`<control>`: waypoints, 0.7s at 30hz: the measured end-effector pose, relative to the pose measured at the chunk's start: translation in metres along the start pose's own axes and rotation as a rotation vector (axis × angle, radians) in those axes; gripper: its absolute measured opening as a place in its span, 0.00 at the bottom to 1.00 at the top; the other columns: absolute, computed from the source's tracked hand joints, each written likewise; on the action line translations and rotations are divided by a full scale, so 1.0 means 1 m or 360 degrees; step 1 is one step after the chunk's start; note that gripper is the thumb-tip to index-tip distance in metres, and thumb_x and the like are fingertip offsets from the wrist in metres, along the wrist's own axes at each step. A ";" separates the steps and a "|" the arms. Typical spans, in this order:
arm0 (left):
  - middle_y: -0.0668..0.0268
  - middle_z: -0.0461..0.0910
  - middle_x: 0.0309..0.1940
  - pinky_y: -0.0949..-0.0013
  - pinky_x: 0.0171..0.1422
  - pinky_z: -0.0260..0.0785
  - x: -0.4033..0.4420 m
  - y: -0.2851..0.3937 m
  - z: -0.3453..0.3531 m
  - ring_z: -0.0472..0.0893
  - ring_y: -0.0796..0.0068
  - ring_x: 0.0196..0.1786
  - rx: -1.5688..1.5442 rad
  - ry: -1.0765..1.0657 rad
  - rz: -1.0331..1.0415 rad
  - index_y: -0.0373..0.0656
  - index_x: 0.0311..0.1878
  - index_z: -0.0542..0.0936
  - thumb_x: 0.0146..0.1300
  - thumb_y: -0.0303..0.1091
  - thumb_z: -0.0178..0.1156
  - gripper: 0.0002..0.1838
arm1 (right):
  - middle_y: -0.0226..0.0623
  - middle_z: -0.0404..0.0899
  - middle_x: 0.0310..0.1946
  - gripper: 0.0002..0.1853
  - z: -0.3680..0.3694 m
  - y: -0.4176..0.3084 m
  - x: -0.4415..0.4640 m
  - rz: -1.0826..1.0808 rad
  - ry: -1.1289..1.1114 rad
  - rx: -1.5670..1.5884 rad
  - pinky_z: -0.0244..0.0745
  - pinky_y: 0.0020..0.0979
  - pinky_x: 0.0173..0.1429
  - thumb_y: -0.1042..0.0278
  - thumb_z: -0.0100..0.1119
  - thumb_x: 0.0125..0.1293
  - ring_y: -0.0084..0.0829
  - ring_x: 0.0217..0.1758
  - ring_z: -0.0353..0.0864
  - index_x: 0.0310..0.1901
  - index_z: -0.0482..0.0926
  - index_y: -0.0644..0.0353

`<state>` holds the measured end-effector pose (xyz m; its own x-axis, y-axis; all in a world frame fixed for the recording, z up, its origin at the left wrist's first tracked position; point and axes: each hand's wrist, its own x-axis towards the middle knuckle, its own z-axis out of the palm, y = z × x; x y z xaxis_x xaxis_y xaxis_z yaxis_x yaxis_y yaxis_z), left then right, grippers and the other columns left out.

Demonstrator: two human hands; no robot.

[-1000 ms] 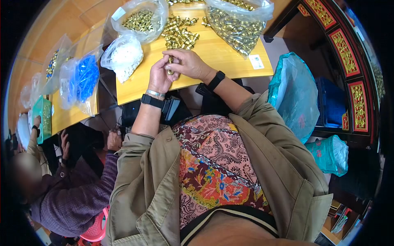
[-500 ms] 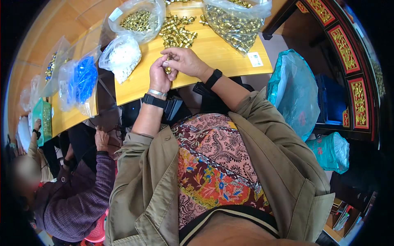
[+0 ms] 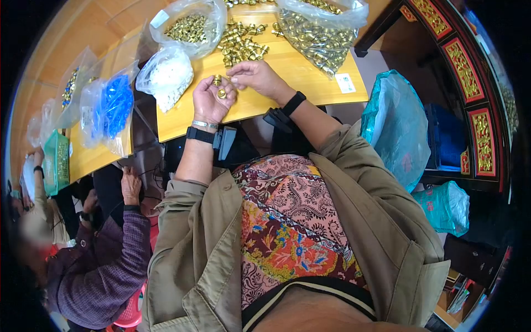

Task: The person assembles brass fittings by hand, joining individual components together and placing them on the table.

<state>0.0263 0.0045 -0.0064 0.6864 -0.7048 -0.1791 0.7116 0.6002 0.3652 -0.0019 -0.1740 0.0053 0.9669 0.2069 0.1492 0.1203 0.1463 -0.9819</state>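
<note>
Head view — left hand's (image 3: 213, 104) grip curled around brass pieces (image 3: 222, 93) (right hand (image 3: 260, 79): closure unclear)

I'm seeing bright, even light falling across the left hand (image 3: 213, 103) and the wooden tabletop (image 3: 180, 123). Glints are showing on the brass fittings (image 3: 243, 48) beyond it, shade is gathering beneath it, and, far to its right, fisheye distortion is bowing the gilt-carved cabinet (image 3: 463, 71) against black corners.
</note>
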 end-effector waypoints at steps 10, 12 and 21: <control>0.57 0.73 0.27 0.67 0.31 0.64 0.002 0.002 -0.008 0.71 0.63 0.28 0.0024 -0.0212 0.0024 0.36 0.40 0.75 0.62 0.41 0.47 0.16 | 0.32 0.81 0.30 0.11 -0.013 -0.044 0.048 -0.0002 -0.0082 -0.0652 0.73 0.22 0.34 0.70 0.63 0.59 0.19 0.29 0.77 0.43 0.80 0.64; 0.57 0.73 0.27 0.66 0.33 0.66 0.000 0.003 -0.005 0.72 0.62 0.29 0.0019 -0.0141 0.0021 0.37 0.37 0.74 0.62 0.41 0.48 0.15 | 0.33 0.82 0.33 0.13 -0.008 -0.061 0.076 -0.0236 0.0013 -0.0690 0.74 0.23 0.40 0.70 0.63 0.60 0.21 0.35 0.79 0.46 0.80 0.64; 0.58 0.72 0.25 0.64 0.38 0.69 0.003 0.002 -0.015 0.72 0.62 0.30 -0.0113 0.0031 0.0088 0.38 0.29 0.72 0.63 0.37 0.49 0.13 | 0.31 0.83 0.33 0.13 -0.007 -0.063 0.071 -0.0355 0.0184 -0.1093 0.75 0.25 0.46 0.69 0.62 0.60 0.23 0.40 0.81 0.45 0.81 0.63</control>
<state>0.0326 0.0091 -0.0199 0.7274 -0.6627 -0.1781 0.6807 0.6639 0.3096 0.0607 -0.1751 0.0774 0.9160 0.1337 0.3781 0.3941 -0.4748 -0.7869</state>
